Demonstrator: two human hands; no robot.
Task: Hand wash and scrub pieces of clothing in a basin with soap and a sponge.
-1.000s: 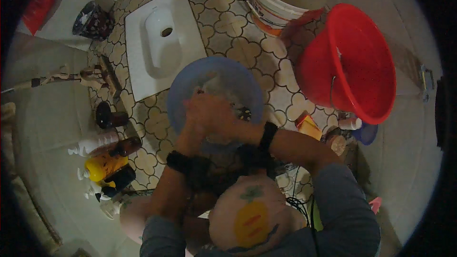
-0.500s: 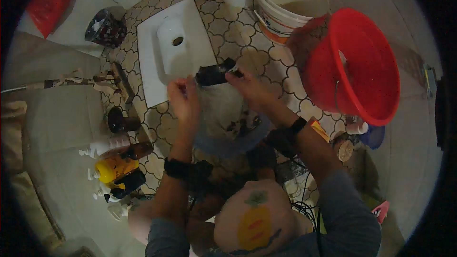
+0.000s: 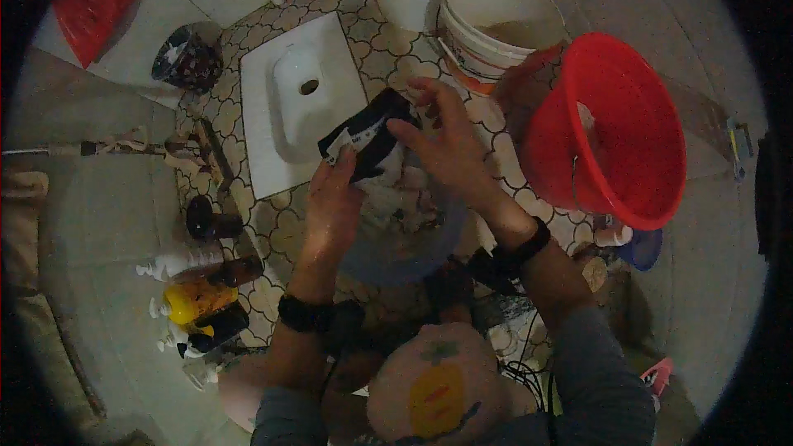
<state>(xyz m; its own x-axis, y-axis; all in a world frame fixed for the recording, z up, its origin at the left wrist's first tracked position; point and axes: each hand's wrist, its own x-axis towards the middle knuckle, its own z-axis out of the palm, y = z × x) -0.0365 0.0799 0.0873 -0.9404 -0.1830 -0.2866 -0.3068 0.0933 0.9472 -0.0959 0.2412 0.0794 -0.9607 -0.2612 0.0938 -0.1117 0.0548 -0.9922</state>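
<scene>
A piece of dark cloth (image 3: pixel 376 139) with a pale patch is stretched between my hands; its exact kind is not clear. My left hand (image 3: pixel 334 198) grips its lower left end, thumb and fingers closed by the pale patch. At the right end, the thumb of my right hand (image 3: pixel 450 144) presses on the cloth, while some of its fingers curl apart above. Below them stands a bluish, see-through basin (image 3: pixel 396 268). Inside it lie pale and dark wet-looking contents (image 3: pixel 405 206), partly covered by the cloth and my hands.
Beyond my left hand a white squat toilet (image 3: pixel 285 144) is set in the patterned tile floor. A red bucket (image 3: pixel 549 144) stands at the right, with white buckets (image 3: pixel 483 33) at the back. Several bottles (image 3: pixel 194 301) line the left side. Cables (image 3: pixel 524 372) lie near my right knee.
The dark cloth has been spread wider and tilted, and its pale patch now shows. My left hand has shifted inward under it. My right hand's fingers have lifted and spread.
</scene>
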